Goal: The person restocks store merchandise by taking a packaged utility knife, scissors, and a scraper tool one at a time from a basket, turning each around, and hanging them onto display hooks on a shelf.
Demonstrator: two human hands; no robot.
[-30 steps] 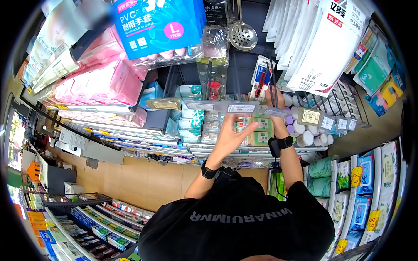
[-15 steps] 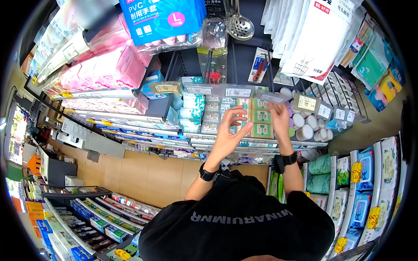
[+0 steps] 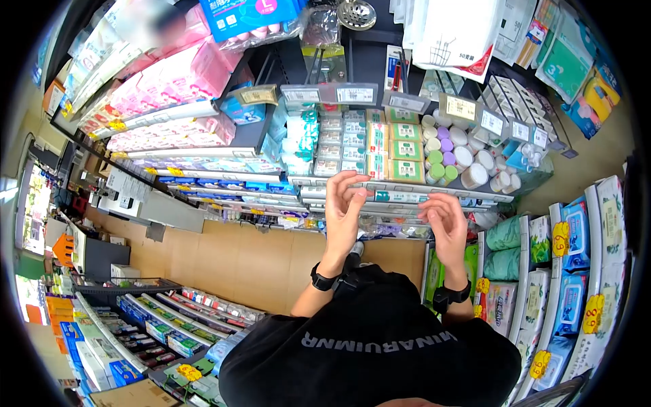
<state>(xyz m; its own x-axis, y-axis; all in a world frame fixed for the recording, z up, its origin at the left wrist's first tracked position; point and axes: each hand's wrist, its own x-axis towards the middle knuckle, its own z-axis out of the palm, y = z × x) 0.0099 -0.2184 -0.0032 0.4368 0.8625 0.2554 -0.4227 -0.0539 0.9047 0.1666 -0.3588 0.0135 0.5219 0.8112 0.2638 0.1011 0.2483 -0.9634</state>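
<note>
My left hand (image 3: pixel 346 211) is raised in front of the shelf edge, its fingers curved and thumb apart, with nothing in it. To its right, my right hand (image 3: pixel 445 222) hovers at about the same height, fingers loosely bent and holding nothing. Just beyond them on the shelf lie rows of green-and-tan boxes (image 3: pixel 406 150), with small clear-lidded packs (image 3: pixel 353 139) on the left. Round tubs with white, purple and green lids (image 3: pixel 463 159) stand to the right of the boxes. A black band circles each wrist.
Price tags (image 3: pixel 357 95) hang from hooks above the shelf. Pink tissue packs (image 3: pixel 178 80) fill the left shelf. Blue wipes packs (image 3: pixel 571 298) stand on a rack at right, near yellow price signs (image 3: pixel 593 314). A slotted spoon (image 3: pixel 357 15) hangs at the top.
Both hands have drawn back from the boxes toward my body. The right hand has left the price tag it was at. The view has shifted, and the boxes and tubs show more fully.
</note>
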